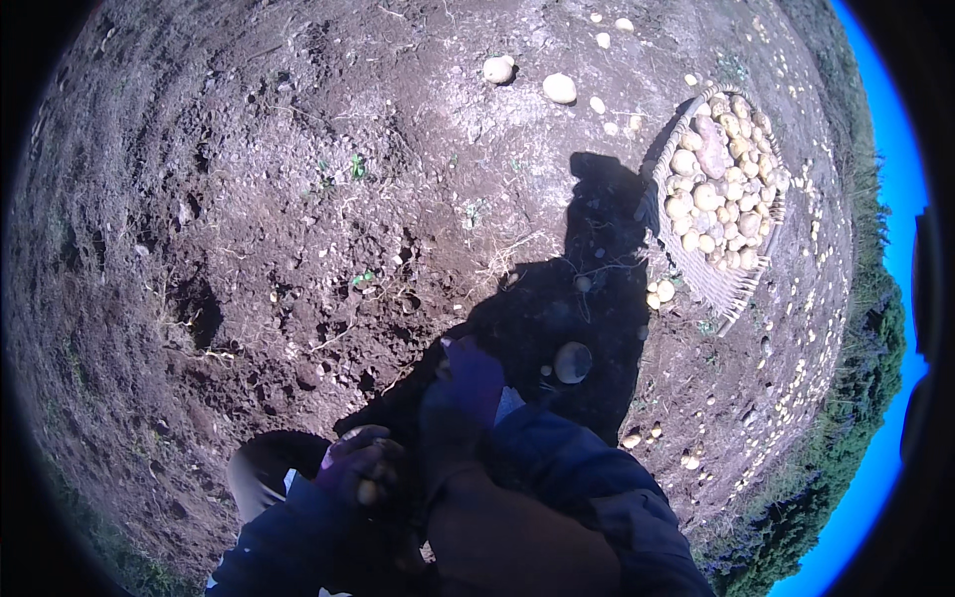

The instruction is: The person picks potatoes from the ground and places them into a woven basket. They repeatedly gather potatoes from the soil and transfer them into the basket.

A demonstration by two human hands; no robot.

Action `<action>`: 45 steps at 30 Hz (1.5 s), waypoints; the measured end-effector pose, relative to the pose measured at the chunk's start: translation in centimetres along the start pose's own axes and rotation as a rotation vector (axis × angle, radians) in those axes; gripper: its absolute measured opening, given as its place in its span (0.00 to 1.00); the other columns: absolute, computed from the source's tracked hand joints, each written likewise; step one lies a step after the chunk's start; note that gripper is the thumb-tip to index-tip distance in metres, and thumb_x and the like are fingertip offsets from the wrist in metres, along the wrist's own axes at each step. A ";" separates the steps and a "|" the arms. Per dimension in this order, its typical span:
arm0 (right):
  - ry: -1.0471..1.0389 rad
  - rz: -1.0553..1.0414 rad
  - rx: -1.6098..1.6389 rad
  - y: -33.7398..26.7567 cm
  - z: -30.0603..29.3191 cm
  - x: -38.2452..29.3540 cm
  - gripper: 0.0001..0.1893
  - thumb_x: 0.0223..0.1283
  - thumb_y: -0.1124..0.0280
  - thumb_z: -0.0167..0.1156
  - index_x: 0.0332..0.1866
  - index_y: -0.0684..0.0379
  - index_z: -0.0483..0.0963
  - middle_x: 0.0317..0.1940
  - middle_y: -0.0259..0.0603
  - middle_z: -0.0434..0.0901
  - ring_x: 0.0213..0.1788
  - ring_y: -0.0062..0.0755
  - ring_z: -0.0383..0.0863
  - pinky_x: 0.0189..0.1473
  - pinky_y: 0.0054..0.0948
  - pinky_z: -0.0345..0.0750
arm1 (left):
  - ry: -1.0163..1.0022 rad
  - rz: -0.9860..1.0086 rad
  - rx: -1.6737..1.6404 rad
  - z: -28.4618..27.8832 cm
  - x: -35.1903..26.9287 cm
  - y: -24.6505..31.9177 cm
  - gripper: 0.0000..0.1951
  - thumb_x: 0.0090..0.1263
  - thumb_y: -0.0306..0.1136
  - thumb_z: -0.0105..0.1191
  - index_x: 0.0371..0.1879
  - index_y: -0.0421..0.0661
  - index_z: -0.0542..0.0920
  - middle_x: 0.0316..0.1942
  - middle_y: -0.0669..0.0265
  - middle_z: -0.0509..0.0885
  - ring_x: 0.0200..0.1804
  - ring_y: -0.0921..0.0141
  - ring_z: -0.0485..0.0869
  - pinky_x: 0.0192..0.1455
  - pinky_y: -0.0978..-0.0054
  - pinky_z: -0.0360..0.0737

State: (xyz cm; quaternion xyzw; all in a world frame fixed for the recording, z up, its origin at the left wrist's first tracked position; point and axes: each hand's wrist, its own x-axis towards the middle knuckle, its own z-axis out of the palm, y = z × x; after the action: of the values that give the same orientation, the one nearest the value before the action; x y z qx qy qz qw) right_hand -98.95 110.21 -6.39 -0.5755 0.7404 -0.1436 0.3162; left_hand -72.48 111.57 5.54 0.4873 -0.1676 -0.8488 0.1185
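Observation:
My left hand (pixel 352 460), in a purple glove, is low in the picture in front of my knee. Its fingers curl around small potatoes (pixel 367 491), partly lost in deep shadow. My right hand (pixel 471 377), also gloved in purple, reaches forward over the shaded soil. Its fingers are blurred and dark, so whether they hold anything cannot be made out. To its right, a large potato (pixel 573 363) lies on the ground in my shadow, with a tiny potato (pixel 546 370) beside it.
A woven wicker basket (pixel 705 280) heaped with potatoes (pixel 727 175) stands at the right. Loose potatoes (pixel 559 88) lie on the soil beyond, and several more (pixel 661 292) sit by the basket. Dug, clumpy earth (pixel 298 246) with a dark hole (pixel 198 310) spreads to the left.

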 end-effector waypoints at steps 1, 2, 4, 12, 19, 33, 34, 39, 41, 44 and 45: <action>0.021 -0.120 -0.200 0.1 -0.5 -0.1 0.17 0.61 0.59 0.65 0.49 0.59 0.77 0.44 0.47 0.78 0.40 0.47 0.83 0.40 0.41 0.81 | 0.002 0.044 0.063 -0.1 0.0 0.0 0.21 0.79 0.40 0.49 0.64 0.39 0.71 0.44 0.65 0.83 0.39 0.75 0.81 0.42 0.75 0.81; -0.042 -0.147 -0.163 0.3 -0.9 -0.1 0.18 0.60 0.58 0.65 0.49 0.59 0.76 0.44 0.48 0.78 0.39 0.49 0.83 0.40 0.42 0.81 | 0.005 0.040 0.065 -0.2 0.1 -0.1 0.21 0.78 0.37 0.51 0.64 0.41 0.71 0.46 0.63 0.83 0.39 0.73 0.82 0.40 0.73 0.82; -0.024 -0.166 -0.121 0.5 -1.2 -0.3 0.20 0.60 0.57 0.66 0.51 0.59 0.76 0.42 0.49 0.79 0.38 0.52 0.83 0.40 0.43 0.81 | 0.026 0.026 0.070 -0.2 0.3 -0.1 0.21 0.76 0.34 0.53 0.66 0.44 0.70 0.50 0.60 0.82 0.40 0.70 0.82 0.37 0.70 0.83; -0.019 0.255 0.792 0.6 -3.2 -1.6 0.20 0.64 0.55 0.65 0.53 0.58 0.76 0.41 0.42 0.82 0.41 0.42 0.85 0.39 0.37 0.81 | 0.082 -0.123 -0.058 0.4 0.1 0.8 0.25 0.76 0.37 0.55 0.69 0.45 0.68 0.53 0.57 0.83 0.42 0.69 0.82 0.36 0.69 0.83; 0.002 0.558 1.204 6.8 -11.7 -5.6 0.14 0.67 0.65 0.61 0.55 0.58 0.77 0.43 0.40 0.81 0.40 0.36 0.85 0.39 0.33 0.82 | 0.110 -0.093 -0.099 0.1 -0.2 0.9 0.23 0.75 0.38 0.56 0.66 0.46 0.70 0.50 0.58 0.84 0.39 0.69 0.83 0.35 0.69 0.83; 0.061 -0.047 -0.559 11.9 -6.2 -6.4 0.13 0.56 0.71 0.57 0.46 0.56 0.80 0.47 0.42 0.80 0.55 0.44 0.80 0.50 0.40 0.83 | -0.022 -0.002 0.026 -0.6 0.5 0.0 0.24 0.75 0.36 0.56 0.67 0.44 0.68 0.50 0.57 0.84 0.39 0.68 0.84 0.37 0.69 0.83; 0.080 -0.082 -0.524 11.4 -6.5 -6.4 0.12 0.55 0.70 0.57 0.44 0.56 0.80 0.45 0.41 0.79 0.54 0.44 0.80 0.49 0.40 0.83 | 0.013 -0.006 0.134 -0.7 0.6 0.1 0.24 0.75 0.36 0.56 0.67 0.44 0.68 0.50 0.57 0.84 0.39 0.68 0.84 0.37 0.69 0.83; 0.150 -0.231 -0.467 9.1 -9.7 -7.1 0.12 0.52 0.69 0.63 0.43 0.56 0.80 0.44 0.42 0.79 0.49 0.45 0.80 0.45 0.38 0.82 | 0.064 -0.096 -0.061 -0.7 0.2 1.1 0.24 0.75 0.38 0.55 0.67 0.43 0.69 0.51 0.57 0.84 0.39 0.69 0.84 0.36 0.71 0.83; 0.432 -0.187 -0.463 10.1 -11.4 -6.9 0.16 0.50 0.67 0.67 0.46 0.58 0.80 0.45 0.45 0.79 0.49 0.47 0.81 0.46 0.40 0.82 | 0.081 -0.120 -0.067 -0.4 0.1 1.3 0.24 0.75 0.38 0.55 0.67 0.45 0.70 0.50 0.58 0.84 0.39 0.69 0.84 0.36 0.71 0.82; 0.464 -0.029 -0.329 13.0 -13.4 -6.4 0.24 0.45 0.62 0.73 0.49 0.60 0.79 0.47 0.50 0.80 0.49 0.51 0.81 0.49 0.44 0.80 | 0.044 -0.110 -0.034 0.0 0.4 1.4 0.22 0.76 0.40 0.53 0.66 0.48 0.71 0.49 0.59 0.85 0.39 0.69 0.83 0.36 0.71 0.81; 0.426 0.061 -0.248 13.9 -13.7 -6.2 0.26 0.44 0.60 0.74 0.50 0.60 0.79 0.47 0.51 0.80 0.49 0.52 0.81 0.49 0.45 0.80 | 0.034 -0.111 -0.045 0.1 0.6 1.3 0.21 0.76 0.39 0.53 0.66 0.49 0.71 0.49 0.59 0.85 0.39 0.69 0.83 0.35 0.71 0.81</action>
State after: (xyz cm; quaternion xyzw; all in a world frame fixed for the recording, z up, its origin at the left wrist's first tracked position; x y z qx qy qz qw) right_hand -117.39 118.15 -2.13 -0.5438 0.8195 -0.1602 0.0840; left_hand -72.84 110.18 5.66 0.5073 -0.1192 -0.8492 0.0852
